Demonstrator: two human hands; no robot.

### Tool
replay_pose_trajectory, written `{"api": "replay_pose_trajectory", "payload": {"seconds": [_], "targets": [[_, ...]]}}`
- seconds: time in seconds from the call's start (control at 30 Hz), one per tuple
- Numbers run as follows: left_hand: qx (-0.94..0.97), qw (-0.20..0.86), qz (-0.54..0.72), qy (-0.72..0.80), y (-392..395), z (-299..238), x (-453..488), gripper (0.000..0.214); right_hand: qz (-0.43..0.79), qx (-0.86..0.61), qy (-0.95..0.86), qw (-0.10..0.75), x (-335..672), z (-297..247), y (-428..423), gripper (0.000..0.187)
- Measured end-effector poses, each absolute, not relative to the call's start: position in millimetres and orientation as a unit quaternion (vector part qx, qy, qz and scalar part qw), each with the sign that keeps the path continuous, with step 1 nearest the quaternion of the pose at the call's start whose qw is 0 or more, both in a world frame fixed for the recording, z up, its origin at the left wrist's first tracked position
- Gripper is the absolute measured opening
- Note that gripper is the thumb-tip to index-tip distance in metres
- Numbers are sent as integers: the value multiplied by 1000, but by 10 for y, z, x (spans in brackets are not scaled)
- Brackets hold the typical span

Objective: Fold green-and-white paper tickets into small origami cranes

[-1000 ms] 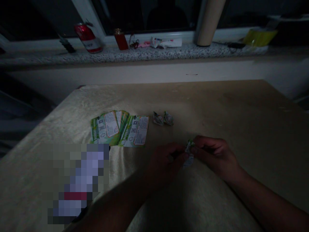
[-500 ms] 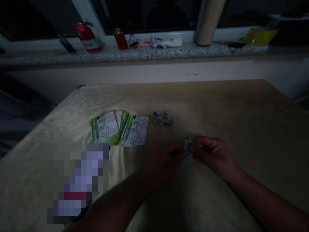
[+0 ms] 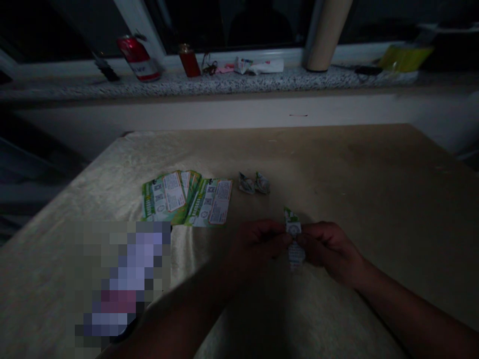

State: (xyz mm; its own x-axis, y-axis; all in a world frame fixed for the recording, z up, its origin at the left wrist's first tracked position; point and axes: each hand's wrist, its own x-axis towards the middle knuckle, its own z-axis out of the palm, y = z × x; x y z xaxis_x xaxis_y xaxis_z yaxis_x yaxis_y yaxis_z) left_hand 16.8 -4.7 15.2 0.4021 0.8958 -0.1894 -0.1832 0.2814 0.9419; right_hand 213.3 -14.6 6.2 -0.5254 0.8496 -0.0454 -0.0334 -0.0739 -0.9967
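Observation:
Between my hands is a narrow folded paper [image 3: 294, 253], printed green and white, standing roughly upright above the table. My left hand [image 3: 262, 242] pinches its left edge with thumb and fingers. From the other side, my right hand [image 3: 331, 249] grips the right edge, its thumb close to the left one. Beyond my hands sit two small folded paper pieces [image 3: 246, 184] with the same kind of print, side by side. Left of them lie several flat printed leaflets [image 3: 209, 202], overlapping in a fan.
A blurred-out long object [image 3: 130, 279] lies at the left by my forearm. Behind the table [image 3: 318, 154], the stone windowsill [image 3: 232, 85] carries a red can [image 3: 137, 57], a small red bottle [image 3: 189, 61], a tan cylinder [image 3: 325, 37] and a yellow item [image 3: 404, 57].
The folded paper now shows more of its length above and below my fingertips. My right hand has come slightly lower. The leaflets and the two folded pieces stay put.

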Motion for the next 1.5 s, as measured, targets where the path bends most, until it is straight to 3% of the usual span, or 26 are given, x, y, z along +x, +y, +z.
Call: {"api": "replay_pose_trajectory", "payload": {"seconds": [0.23, 1.13, 1.5], "targets": [[455, 682, 402, 407, -63, 124, 168, 26, 643, -358, -587, 338, 2117, 123, -134, 35], [472, 625, 449, 430, -96, 149, 198, 27, 641, -355, -618, 285, 2049, 107, -151, 48], [465, 626, 462, 424, -69, 169, 187, 29, 641, -320, -628, 303, 2045, 143, -146, 35]]}}
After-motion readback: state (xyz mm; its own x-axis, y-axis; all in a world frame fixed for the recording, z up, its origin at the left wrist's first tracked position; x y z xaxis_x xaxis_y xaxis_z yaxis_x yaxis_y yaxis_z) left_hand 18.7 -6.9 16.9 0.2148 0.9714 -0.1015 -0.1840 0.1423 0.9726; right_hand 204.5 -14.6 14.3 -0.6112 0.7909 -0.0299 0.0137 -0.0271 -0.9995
